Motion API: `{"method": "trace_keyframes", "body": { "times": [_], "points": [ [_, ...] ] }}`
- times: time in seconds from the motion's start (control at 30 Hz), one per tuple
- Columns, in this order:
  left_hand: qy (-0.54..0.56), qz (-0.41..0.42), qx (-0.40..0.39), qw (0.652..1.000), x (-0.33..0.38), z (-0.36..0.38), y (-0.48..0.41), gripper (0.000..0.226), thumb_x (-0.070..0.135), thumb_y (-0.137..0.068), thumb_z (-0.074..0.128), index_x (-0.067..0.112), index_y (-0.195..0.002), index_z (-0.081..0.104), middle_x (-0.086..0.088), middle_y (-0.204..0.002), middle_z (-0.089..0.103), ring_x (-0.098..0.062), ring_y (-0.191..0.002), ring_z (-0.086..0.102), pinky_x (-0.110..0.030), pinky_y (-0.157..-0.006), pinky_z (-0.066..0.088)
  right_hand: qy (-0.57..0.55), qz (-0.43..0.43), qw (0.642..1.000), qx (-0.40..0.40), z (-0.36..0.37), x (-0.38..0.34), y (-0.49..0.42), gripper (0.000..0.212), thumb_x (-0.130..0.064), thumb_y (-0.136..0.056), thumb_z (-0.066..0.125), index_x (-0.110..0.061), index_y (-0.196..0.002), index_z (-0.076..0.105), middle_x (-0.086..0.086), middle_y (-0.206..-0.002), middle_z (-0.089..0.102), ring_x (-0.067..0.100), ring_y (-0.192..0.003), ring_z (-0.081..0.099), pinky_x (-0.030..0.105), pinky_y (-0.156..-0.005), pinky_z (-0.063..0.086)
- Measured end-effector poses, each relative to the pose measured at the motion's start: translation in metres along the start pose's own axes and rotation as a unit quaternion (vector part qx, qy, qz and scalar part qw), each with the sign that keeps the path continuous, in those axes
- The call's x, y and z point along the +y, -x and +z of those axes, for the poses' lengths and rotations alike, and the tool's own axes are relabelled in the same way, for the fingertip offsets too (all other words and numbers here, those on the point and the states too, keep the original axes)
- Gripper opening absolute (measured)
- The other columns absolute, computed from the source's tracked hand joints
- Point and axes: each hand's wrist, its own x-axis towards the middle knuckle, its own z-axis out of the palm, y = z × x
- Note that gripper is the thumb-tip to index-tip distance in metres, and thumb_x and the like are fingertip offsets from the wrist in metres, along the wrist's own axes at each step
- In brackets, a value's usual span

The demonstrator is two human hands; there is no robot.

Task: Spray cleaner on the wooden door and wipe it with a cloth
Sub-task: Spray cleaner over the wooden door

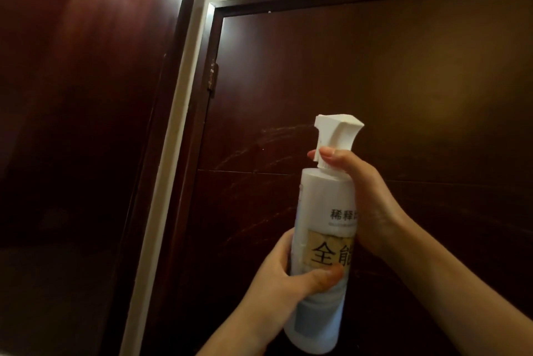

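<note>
Both hands (pixel 277 277) (pixel 360 191) grip spray bottle (pixel 323 240); nozzle facing wooden door (pixel 375 81).

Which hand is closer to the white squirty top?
Right. The right hand grips just under the spray head; the left hand holds the bottle lower down.

A bottle (pixel 323 211) in front of the door (pixel 375 81)
The left hand (pixel 282 277) is round the bottle's lower half, the right hand (pixel 366 197) round its neck; a hinge (pixel 212 75) sits on the door's left edge.
</note>
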Motion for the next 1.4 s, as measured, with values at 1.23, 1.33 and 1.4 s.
{"method": "trace_keyframes", "body": {
  "times": [1.23,1.33,1.4],
  "points": [
    [-0.015,-0.055,-0.03,0.998,0.004,0.09,0.002,0.057,0.021,-0.071,0.076,0.031,-0.115,0.042,0.006,-0.107,0.063,0.005,-0.087,0.064,-0.01,-0.065,0.049,0.037,0.034,0.998,0.049,-0.062,-0.034,0.051,0.051,-0.045,-0.063,0.063,-0.011,-0.101,0.06,0.004,-0.072,0.061,0.015,-0.058,0.059,0.025,-0.051,0.049],
    [0.0,-0.061,-0.051,0.997,0.001,0.104,0.001,0.055,0.021,-0.071,0.075,0.035,-0.112,0.041,0.008,-0.106,0.062,0.007,-0.084,0.063,-0.009,-0.063,0.048,0.055,0.04,0.996,0.054,-0.075,-0.038,0.06,0.043,-0.047,-0.064,0.063,-0.018,-0.095,0.061,0.001,-0.07,0.062,0.014,-0.059,0.06,0.026,-0.054,0.049],
    [0.007,-0.062,-0.064,0.996,-0.001,0.115,0.002,0.056,0.022,-0.071,0.076,0.033,-0.114,0.041,0.008,-0.107,0.062,0.004,-0.088,0.063,-0.01,-0.066,0.049,0.06,0.048,0.995,0.059,-0.084,-0.041,0.068,0.041,-0.047,-0.064,0.063,-0.019,-0.093,0.059,0.001,-0.07,0.062,0.014,-0.059,0.06,0.027,-0.055,0.049]
  ]
}}
